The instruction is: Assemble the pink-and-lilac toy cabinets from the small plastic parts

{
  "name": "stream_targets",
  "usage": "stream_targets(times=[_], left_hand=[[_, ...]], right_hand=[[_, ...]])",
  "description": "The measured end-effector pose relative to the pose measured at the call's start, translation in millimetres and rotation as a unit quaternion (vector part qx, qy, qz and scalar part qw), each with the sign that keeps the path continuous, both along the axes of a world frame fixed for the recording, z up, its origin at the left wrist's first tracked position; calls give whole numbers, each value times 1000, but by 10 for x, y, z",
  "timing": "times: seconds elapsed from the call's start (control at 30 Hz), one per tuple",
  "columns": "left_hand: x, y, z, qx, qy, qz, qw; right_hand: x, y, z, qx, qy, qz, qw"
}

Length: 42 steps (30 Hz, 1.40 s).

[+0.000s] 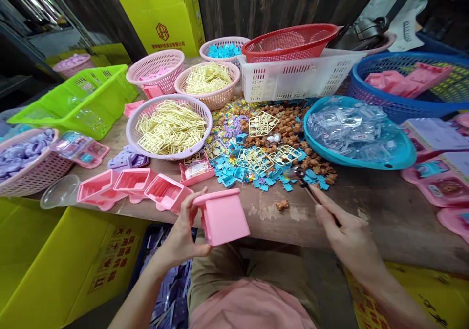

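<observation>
Left grip (pixel 183 238) holds the pink box (pixel 225 219) at the bench's (pixel 370 195) near edge; right grip (pixel 348 229) clasps a tool (pixel 311 191) by loose parts (pixel 229 173). Probably gathering parts; next calls for careful scooping.

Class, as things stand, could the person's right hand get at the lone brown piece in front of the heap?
Probably yes: nothing seems to stand between the right hand and the brown piece, though the hand holds a dark tool it may have to put down first.
</observation>
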State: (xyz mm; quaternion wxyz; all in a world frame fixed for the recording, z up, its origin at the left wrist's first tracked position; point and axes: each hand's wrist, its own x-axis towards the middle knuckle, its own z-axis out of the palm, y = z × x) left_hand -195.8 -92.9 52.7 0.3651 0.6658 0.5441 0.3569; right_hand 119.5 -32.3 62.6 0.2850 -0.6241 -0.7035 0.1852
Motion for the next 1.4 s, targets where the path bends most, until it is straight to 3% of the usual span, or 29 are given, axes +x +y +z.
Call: stream_targets(times=[0.13,0.23,0.3,0.37,0.5,0.57,0.63,0.73,0.83,0.93,1.07,1.13,1.17,1.23,1.33,1.4], left_hand=[[97,11,-134,-1,-124,19,992],[211,88,-130,-19,-255,85,963],[306,153,-96,-75,-369,136,916],[398,209,-55,-156,-472,173,850],[524,266,27,-311,-568,205,734],[562,273,59,-364,-592,213,687],[601,276,82,-395,-609,228,649],[669,281,97,-419,-624,249,610],[723,280,108,-429,-632,250,595],[743,273,126,-425,-636,248,594],[780,243,110,-424,-638,239,597],[814,203,54,-419,-628,227,615],[827,176,11,-414,-612,218,637],[824,115,-94,-375,-552,214,713],[738,45,-263,-218,-425,201,855],[671,44,-365,-138,-346,130,919]], right_hand=[[451,-48,-156,-23,-100,-128,986],[848,-67,-332,8,-201,-187,961],[1123,-51,-479,46,-249,-217,943],[1372,-4,-624,59,-262,-249,930],[1630,160,-800,136,-302,-259,907],[1534,232,-789,214,-336,-234,887],[1245,253,-710,276,-335,-177,883],[546,160,-535,310,-224,-32,923],[-150,-22,-406,287,-116,105,945],[-586,-164,-357,254,-45,162,952],[-857,-203,-333,207,-12,154,966],[-926,-180,-333,185,-14,145,972],[-939,-165,-341,174,-9,137,975],[-910,-136,-382,140,26,136,981],[-743,-106,-516,38,118,206,971],[-599,-91,-651,-18,152,259,954]])
